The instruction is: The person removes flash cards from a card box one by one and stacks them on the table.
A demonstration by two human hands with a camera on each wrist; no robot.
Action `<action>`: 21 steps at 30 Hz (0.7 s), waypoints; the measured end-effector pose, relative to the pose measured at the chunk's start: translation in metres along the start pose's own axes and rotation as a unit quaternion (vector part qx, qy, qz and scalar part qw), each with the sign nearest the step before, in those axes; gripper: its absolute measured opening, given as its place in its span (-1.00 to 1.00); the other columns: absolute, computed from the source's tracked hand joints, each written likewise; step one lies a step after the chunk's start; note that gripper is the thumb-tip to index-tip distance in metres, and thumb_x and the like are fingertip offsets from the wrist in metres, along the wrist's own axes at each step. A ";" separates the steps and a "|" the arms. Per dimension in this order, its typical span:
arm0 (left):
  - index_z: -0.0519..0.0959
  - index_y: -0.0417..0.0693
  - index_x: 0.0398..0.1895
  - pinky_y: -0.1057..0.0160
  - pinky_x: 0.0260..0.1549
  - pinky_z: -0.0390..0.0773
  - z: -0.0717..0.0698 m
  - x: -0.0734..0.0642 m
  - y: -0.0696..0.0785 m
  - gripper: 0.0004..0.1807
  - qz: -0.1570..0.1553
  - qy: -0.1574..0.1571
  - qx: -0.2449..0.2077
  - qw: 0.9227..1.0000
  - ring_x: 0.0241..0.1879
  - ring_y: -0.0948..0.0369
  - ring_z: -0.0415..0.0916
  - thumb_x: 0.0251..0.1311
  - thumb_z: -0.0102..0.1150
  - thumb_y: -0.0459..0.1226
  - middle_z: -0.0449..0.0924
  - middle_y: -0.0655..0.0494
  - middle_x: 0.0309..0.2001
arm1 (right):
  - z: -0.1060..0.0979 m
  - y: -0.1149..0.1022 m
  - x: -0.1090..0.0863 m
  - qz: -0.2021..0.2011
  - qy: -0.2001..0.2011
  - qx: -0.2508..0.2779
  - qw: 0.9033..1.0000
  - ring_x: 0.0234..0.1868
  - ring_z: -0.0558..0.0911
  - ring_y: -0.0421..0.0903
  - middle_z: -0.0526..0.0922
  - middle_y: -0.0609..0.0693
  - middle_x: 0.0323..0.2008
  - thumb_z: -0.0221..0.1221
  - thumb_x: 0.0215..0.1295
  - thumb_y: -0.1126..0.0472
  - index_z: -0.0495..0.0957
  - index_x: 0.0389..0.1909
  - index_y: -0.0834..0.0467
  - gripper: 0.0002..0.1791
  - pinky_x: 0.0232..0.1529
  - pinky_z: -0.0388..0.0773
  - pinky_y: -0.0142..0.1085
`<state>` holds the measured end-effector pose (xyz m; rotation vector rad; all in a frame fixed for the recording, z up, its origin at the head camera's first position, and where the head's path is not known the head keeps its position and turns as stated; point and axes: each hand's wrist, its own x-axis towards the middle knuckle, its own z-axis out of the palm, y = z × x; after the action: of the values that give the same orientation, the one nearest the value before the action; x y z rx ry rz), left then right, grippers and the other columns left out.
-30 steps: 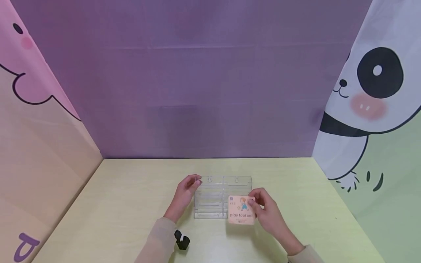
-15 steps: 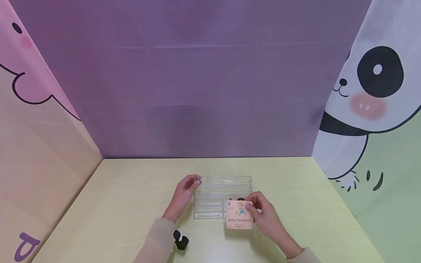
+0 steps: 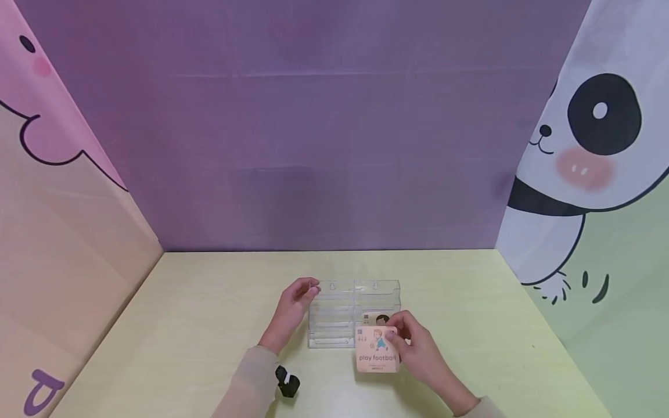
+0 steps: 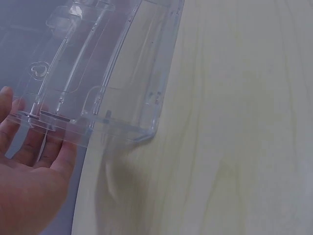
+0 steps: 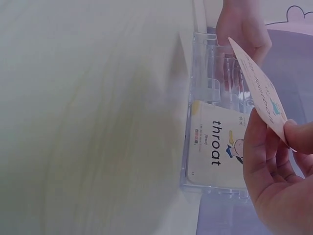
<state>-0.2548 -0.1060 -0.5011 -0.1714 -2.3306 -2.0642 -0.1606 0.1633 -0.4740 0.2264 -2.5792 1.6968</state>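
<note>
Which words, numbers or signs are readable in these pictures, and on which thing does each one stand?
"play football": on the raised card, pinched by the right hand.
"throat": on the other card, in the clear holder.
Remaining print on both cards: too small or blurred.
Purple letter on the left wall: tilted, I cannot tell which.

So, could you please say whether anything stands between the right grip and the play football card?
Nothing visible does: the right grip pinches the play football card directly, and the throat card sits in the clear rack.
</note>
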 end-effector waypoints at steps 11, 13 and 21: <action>0.53 -0.26 0.18 -0.07 0.28 0.37 -0.001 0.001 -0.001 -0.66 0.001 -0.006 0.000 1.000 0.16 0.03 0.51 0.49 0.12 -0.23 0.59 -0.19 0.14 | 0.004 0.005 -0.002 -0.009 -0.025 -0.028 0.999 -0.30 0.49 -0.07 0.54 0.00 -0.29 0.20 0.37 0.46 0.48 -0.13 0.17 -0.82 -0.37 0.50 -0.40; 0.53 -0.26 0.18 -0.07 0.29 0.37 -0.001 0.001 -0.001 -0.66 0.001 -0.007 -0.001 1.000 0.17 0.04 0.51 0.49 0.12 -0.23 0.60 -0.18 0.14 | 0.005 0.006 -0.002 -0.010 -0.035 -0.033 0.999 -0.31 0.49 -0.08 0.53 0.00 -0.30 0.20 0.38 0.45 0.47 -0.13 0.16 -0.82 -0.43 0.50 -0.40; 0.54 -0.26 0.17 -0.08 0.29 0.36 -0.002 0.000 0.000 -0.66 -0.001 -0.007 -0.005 1.000 0.16 0.03 0.51 0.49 0.12 -0.22 0.60 -0.18 0.14 | 0.007 0.007 -0.003 -0.012 -0.059 -0.042 0.997 -0.37 0.48 -0.11 0.51 -0.01 -0.34 0.21 0.38 0.44 0.45 -0.14 0.15 -0.82 -0.54 0.51 -0.40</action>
<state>-0.2553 -0.1077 -0.5009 -0.1827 -2.3296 -2.0828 -0.1583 0.1601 -0.4836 0.3637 -2.7127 1.6084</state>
